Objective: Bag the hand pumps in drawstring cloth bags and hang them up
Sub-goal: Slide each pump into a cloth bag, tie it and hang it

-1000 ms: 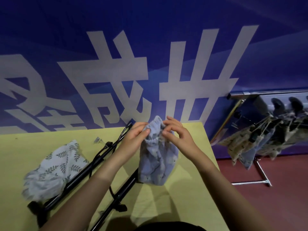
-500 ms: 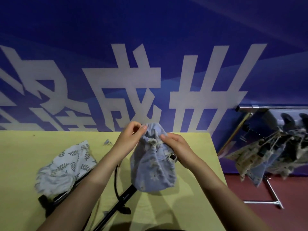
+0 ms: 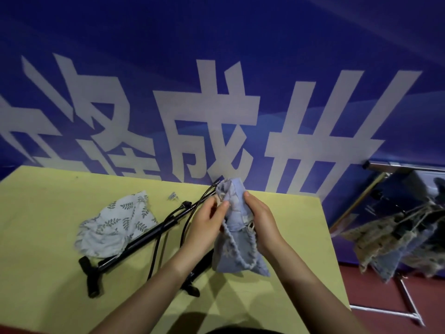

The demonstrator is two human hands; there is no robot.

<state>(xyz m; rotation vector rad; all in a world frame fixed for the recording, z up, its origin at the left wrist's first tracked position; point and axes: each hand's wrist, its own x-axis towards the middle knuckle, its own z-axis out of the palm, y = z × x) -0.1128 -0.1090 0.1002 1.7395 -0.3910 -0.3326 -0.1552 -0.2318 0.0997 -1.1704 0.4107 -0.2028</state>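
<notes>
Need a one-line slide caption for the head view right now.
Both hands, left hand and right hand, hold a blue drawstring bag above the yellow table, hand pumps and leaf-print bag alongside.

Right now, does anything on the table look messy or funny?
A little: the leaf-print bag lies crumpled, partly draped over a black hand pump, and the pump hose sprawls loose across the yellow table.

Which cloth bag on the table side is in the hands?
The blue bag, held up by the left hand and right hand; the white leaf-print bag lies untouched on the table.
</notes>
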